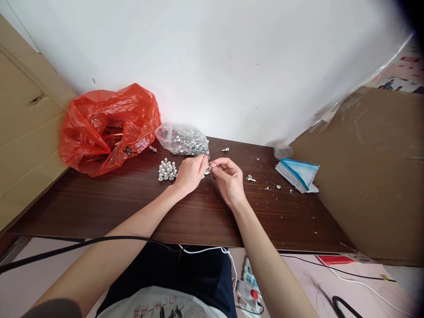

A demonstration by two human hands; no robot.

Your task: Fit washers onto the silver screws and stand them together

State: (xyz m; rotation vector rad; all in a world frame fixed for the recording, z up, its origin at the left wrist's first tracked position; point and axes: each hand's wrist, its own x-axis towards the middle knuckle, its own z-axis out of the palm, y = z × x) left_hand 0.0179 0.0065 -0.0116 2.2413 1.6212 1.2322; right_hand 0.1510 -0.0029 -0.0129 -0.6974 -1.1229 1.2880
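My left hand (191, 173) and my right hand (228, 177) meet over the dark wooden table (185, 216), fingers pinched around a small silver screw part (208, 168) held between them. Just left of my left hand stands a cluster of several upright silver bolts (167, 170). Behind the hands lies a clear plastic bag of silver hardware (183, 140). A loose bolt (251, 178) lies right of my right hand, and another one (225, 149) sits near the wall.
A crumpled red plastic bag (109, 128) sits at the table's back left. A blue and white booklet (297, 174) lies at the right. Cardboard sheets (371, 168) lean on both sides. Cables and a power strip (249, 282) are on the floor below.
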